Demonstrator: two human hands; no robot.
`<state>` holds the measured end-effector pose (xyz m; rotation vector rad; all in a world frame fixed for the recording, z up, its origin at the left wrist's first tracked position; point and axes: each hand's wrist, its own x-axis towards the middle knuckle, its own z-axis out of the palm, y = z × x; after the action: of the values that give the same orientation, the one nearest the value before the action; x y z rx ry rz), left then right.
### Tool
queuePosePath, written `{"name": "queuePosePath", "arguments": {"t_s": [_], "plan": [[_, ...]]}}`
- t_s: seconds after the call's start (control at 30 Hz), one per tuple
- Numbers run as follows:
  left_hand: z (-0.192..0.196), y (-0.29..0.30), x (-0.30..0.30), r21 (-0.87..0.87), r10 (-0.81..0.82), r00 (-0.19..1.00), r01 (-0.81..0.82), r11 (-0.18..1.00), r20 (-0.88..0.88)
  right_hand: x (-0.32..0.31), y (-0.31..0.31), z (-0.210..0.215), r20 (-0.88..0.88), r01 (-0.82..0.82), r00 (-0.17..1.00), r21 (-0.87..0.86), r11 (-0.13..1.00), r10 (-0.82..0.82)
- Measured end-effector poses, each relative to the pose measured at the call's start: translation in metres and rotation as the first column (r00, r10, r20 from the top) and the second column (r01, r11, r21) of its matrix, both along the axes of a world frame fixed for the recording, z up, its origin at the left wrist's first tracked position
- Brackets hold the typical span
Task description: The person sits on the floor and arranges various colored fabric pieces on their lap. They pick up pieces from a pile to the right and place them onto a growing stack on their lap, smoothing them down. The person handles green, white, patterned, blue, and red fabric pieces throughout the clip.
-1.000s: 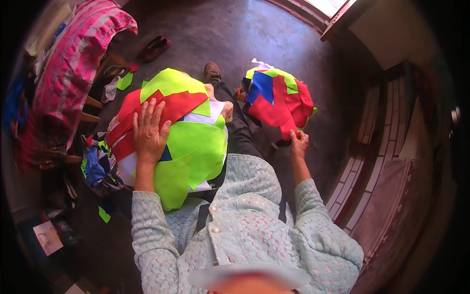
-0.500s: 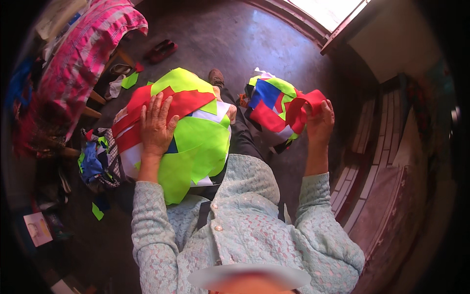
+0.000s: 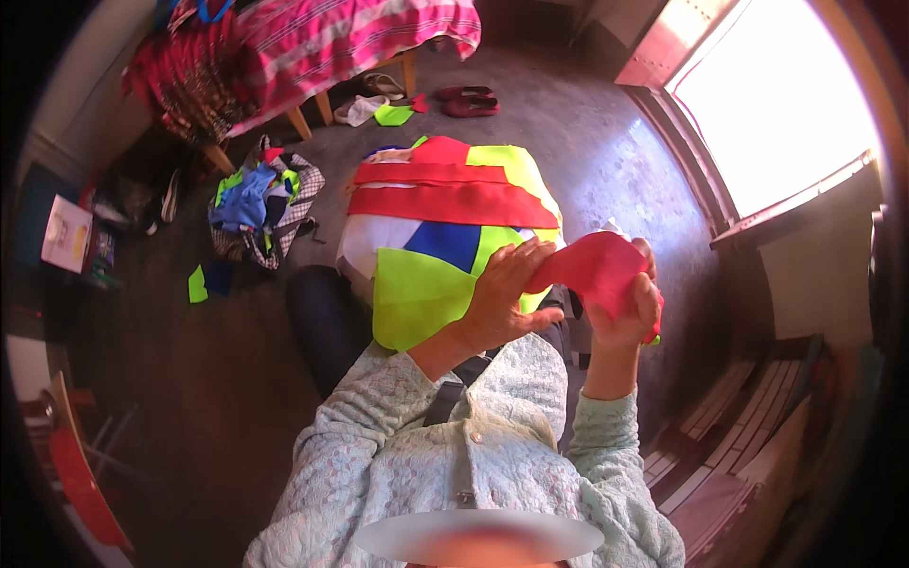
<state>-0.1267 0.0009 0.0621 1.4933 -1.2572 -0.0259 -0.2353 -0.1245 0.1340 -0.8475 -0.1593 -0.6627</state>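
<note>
A strip of red cloth [image 3: 601, 270] stretches between my hands. My right hand [image 3: 620, 317] is closed around its far right part. At its left end, my left hand [image 3: 502, 293] has its fingers stretched and thumb apart, touching or nearly touching the cloth. Behind and left of that hand lies a big rounded heap of cloth pieces [image 3: 431, 270] in lime green, red, blue and white, with red strips across its top. The second cloth heap is mostly hidden behind my right hand and the red strip.
A checked bag [image 3: 270, 241] stuffed with scraps lies on the floor at left. Beyond it stands a bed [image 3: 360, 38] with a pink cover. Red shoes [image 3: 469, 101] and a green scrap [image 3: 393, 115] lie near it. A slatted bench [image 3: 748, 417] is at right, a bright doorway [image 3: 776, 104] at upper right.
The view has swung to the right. My left hand has left the big heap and moved right to the red cloth. My right hand keeps its hold on the red cloth.
</note>
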Motion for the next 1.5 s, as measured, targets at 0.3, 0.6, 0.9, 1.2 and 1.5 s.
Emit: {"name": "queuePosePath", "arguments": {"t_s": [0.3,0.6,0.9,1.2,1.5], "plan": [[0.006,0.061,0.079,-0.095,0.409,0.891,-0.432,0.897,-0.195,0.058,0.011,0.014,0.016,-0.114,0.993,-0.116,0.987,0.117],[-0.051,0.1,0.144,0.077,0.477,0.638,-0.643,0.762,0.604,0.062,-0.033,-0.119,-0.615,0.048,0.764,-0.251,0.967,-0.198],[-0.071,0.116,0.144,0.158,0.596,0.663,-0.718,0.678,0.453,0.056,-0.025,-0.126,-0.639,0.121,0.725,-0.249,0.961,-0.257],[-0.038,0.113,0.136,0.125,0.666,0.714,-0.697,0.706,0.214,0.058,-0.02,-0.135,-0.647,0.238,0.665,-0.29,0.927,-0.373],[-0.024,0.009,0.083,0.339,0.229,0.852,-0.415,0.845,0.472,0.055,-0.018,-0.126,-0.617,0.234,0.666,-0.361,0.903,-0.419]]}}
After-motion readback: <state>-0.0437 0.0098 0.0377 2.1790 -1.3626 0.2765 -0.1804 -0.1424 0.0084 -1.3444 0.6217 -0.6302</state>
